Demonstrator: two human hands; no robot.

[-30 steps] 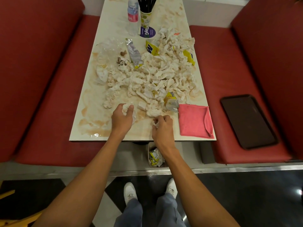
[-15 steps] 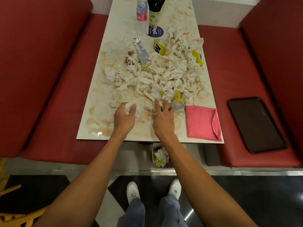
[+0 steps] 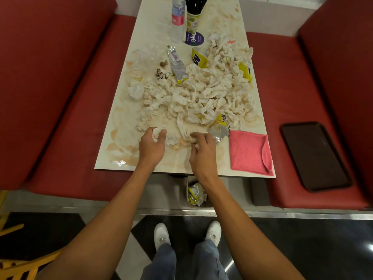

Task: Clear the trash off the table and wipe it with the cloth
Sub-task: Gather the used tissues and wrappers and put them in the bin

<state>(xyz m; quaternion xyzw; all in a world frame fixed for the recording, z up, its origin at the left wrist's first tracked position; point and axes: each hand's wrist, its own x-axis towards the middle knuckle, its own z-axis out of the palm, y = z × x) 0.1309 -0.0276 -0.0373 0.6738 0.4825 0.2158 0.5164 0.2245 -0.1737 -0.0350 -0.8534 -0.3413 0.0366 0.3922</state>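
the crumpled napkins point(image 3: 197, 98) lie in a thick heap over the middle of the table point(image 3: 119, 142), with a foil wrapper point(image 3: 176, 64) at the heap's 11 o'clock and a yellow wrapper point(image 3: 223, 122) at its 5. the left hand point(image 3: 151, 146), at the heap's 7 o'clock edge, has its fingers curled tight round a small wad point(image 3: 157, 131). the right hand point(image 3: 202, 152), at 6 o'clock, pinches the end of a long stained napkin point(image 3: 182, 126) with bent fingers. the pink cloth point(image 3: 248, 152) lies folded at the table's 5 o'clock corner, just beside the right hand and not touched. a bin point(image 3: 196, 194) with scraps in it stands on the floor under the near edge, below the right wrist.

this looks like the gathering step, with most of the heap left. it should go best by raking loose pieces toward 6 o'clock into fuller handfuls, squeezing them so nothing trails, then dropping them straight down into the bin. the napkins look stained and flimsy, so a long strip may tear on the way. the cloth is better left out of the sweep until the top is bare. a bottle point(image 3: 178, 19) and a cup point(image 3: 193, 21) of black straws stand at 12 o'clock, well apart from the hands.
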